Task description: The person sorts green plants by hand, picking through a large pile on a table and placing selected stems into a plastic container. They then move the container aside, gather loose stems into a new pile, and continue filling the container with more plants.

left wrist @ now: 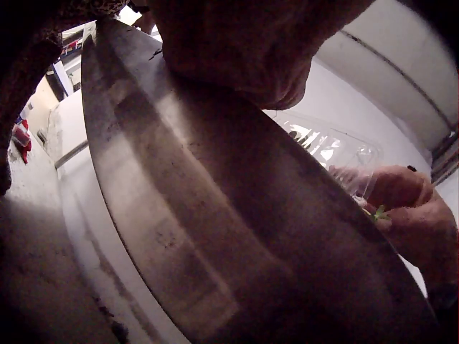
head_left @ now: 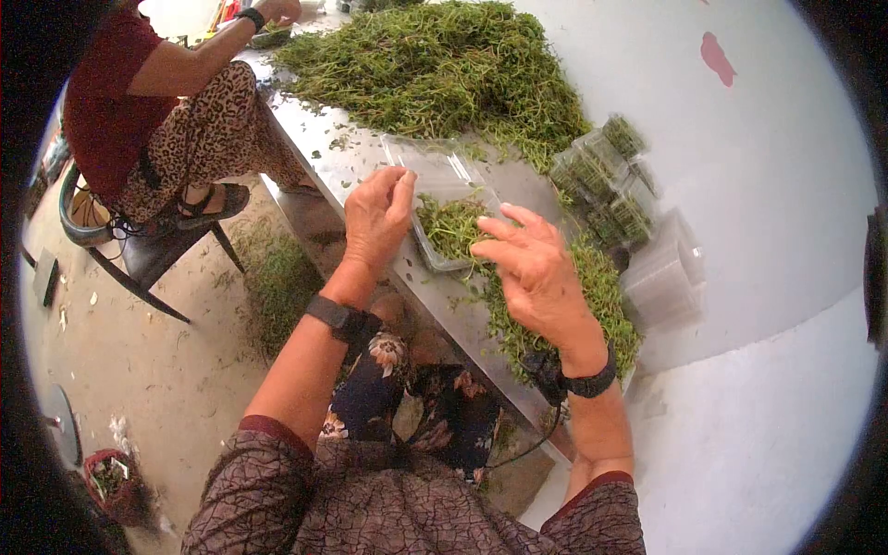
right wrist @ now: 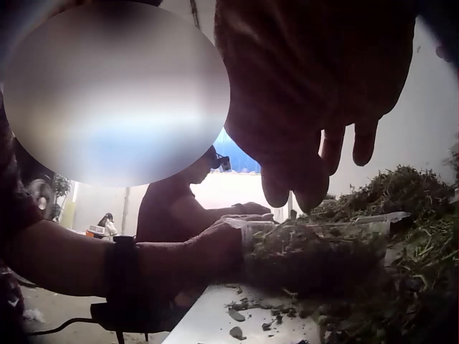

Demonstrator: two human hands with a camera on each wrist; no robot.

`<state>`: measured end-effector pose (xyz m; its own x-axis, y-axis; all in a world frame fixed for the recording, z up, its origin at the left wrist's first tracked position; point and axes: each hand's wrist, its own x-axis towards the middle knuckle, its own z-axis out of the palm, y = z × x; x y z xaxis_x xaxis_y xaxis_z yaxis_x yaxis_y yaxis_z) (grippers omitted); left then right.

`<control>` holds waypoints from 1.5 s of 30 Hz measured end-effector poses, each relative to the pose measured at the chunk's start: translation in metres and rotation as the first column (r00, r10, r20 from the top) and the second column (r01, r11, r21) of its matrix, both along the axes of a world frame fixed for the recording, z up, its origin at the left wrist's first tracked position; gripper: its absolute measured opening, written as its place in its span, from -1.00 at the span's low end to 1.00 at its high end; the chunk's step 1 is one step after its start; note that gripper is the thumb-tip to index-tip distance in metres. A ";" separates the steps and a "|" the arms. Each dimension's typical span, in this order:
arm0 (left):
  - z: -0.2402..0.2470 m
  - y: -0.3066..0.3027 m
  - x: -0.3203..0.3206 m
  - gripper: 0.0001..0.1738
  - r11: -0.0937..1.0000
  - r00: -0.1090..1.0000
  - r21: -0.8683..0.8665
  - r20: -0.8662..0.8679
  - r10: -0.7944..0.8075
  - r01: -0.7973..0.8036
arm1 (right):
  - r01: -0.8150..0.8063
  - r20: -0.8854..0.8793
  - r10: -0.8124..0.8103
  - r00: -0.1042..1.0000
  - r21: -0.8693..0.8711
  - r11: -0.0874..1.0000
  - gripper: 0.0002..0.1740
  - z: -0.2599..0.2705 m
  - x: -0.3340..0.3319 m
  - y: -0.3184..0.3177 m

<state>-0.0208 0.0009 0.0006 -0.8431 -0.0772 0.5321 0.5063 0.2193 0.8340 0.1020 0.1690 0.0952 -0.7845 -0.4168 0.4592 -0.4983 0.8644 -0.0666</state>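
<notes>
Two hands work at one open clear box point(head_left: 448, 265) of greens point(head_left: 445, 228), beside the table's point(head_left: 351, 155) near long edge. Left hand point(head_left: 376, 220): fingers bent, hold unclear. Right hand point(head_left: 539, 275): fingers parted, grip wide. Step, judged: filling. Next move calls for tucking strays inside.
</notes>
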 end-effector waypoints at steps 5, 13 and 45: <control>0.002 -0.001 0.001 -0.77 1.000 1.000 0.019 0.029 -0.001 0.000 | -0.050 0.061 0.045 0.997 0.081 0.995 -0.70 -0.008 -0.005 -0.009; -0.003 0.001 -0.002 -0.77 0.999 0.998 0.037 -0.058 0.012 -0.010 | -0.028 -0.011 0.028 1.000 0.037 0.999 -0.85 -0.008 -0.013 -0.001; -0.002 0.003 0.000 -0.79 0.995 0.999 0.094 -0.040 0.027 -0.023 | 0.060 0.033 -0.056 0.998 -0.118 0.991 -0.80 0.007 -0.019 0.004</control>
